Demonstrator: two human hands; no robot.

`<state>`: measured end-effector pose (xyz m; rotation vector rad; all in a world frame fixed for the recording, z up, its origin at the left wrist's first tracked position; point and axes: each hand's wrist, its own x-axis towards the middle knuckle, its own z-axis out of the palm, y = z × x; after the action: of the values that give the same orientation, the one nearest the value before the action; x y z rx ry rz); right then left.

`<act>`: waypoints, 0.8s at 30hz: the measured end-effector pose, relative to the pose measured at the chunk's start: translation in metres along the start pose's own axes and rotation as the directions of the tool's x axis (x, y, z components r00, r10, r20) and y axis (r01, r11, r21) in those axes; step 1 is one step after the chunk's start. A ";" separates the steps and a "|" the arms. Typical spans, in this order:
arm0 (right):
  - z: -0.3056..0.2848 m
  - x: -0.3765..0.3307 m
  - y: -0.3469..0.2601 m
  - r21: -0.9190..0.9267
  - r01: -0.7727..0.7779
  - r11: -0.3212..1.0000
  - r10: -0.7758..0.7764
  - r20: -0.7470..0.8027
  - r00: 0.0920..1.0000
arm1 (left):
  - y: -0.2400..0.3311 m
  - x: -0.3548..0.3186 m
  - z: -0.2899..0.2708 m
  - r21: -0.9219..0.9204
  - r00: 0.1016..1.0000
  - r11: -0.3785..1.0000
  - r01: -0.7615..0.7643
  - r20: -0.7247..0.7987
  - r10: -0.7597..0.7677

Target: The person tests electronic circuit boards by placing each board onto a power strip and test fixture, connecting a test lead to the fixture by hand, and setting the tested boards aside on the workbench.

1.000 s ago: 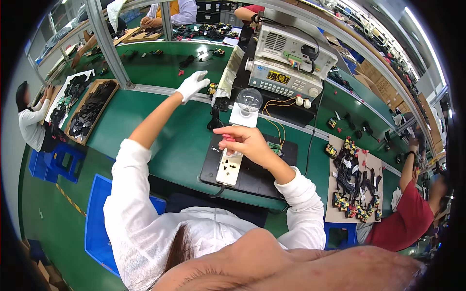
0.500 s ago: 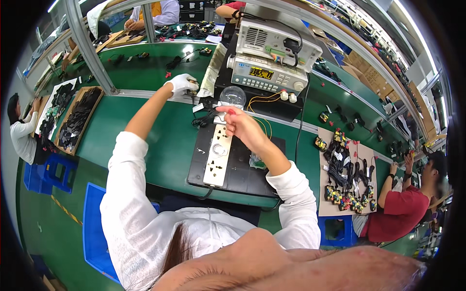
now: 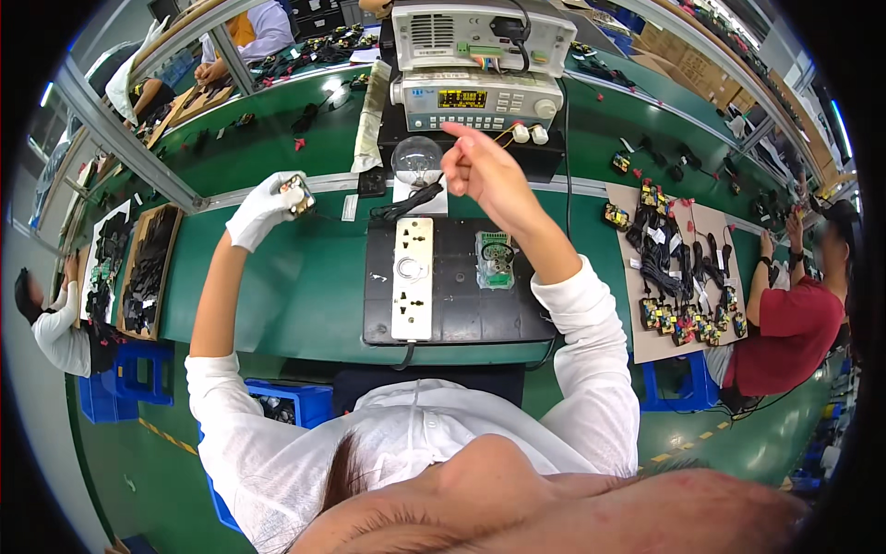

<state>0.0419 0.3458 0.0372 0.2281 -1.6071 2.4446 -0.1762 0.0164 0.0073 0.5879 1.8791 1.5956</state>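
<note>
My gloved left hand [image 3: 261,210] is closed around the edge of a small circuit board [image 3: 296,196] with yellow and dark parts, held above the green bench. A bundled black cable [image 3: 406,204] lies between my hands, just beyond the white power strip [image 3: 412,294]. Its right end meets the curled lower fingers of my bare right hand [image 3: 487,180], which appears to grip it. My right index finger stretches out below the meter's front panel. A clear glass bulb [image 3: 416,159] stands on a white base to the left of that hand.
A bench meter [image 3: 480,100] with a lit display stands under another grey instrument [image 3: 480,39]. Yellow wires run beside it. A green terminal board [image 3: 496,259] lies on the black platform [image 3: 461,319]. Cardboard [image 3: 678,342] at right holds several circuit boards with cables. Co-workers sit on both sides.
My left hand has drawn back from the bench's far side and lifted the circuit board. My right hand has moved up and right, and the cable bundle has shifted right. The head view has shifted.
</note>
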 end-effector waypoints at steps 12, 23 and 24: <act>-0.005 -0.041 -0.082 -0.041 0.413 0.910 -0.412 0.039 0.911 | 0.042 -0.062 0.042 -0.247 0.974 0.962 -0.115 0.161 0.157; -0.018 -0.099 -0.143 0.263 0.531 0.806 -0.525 -0.099 0.845 | 0.034 -0.083 0.107 -0.259 0.944 0.966 0.011 0.320 0.075; -0.018 -0.106 -0.144 0.353 0.512 0.783 -0.515 -0.094 0.852 | 0.032 -0.081 0.116 -0.234 0.941 0.971 -0.051 0.313 0.125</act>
<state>0.1809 0.4084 0.1318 0.6448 -0.8991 2.2625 -0.0390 0.0506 0.0396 0.7920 1.4266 1.6241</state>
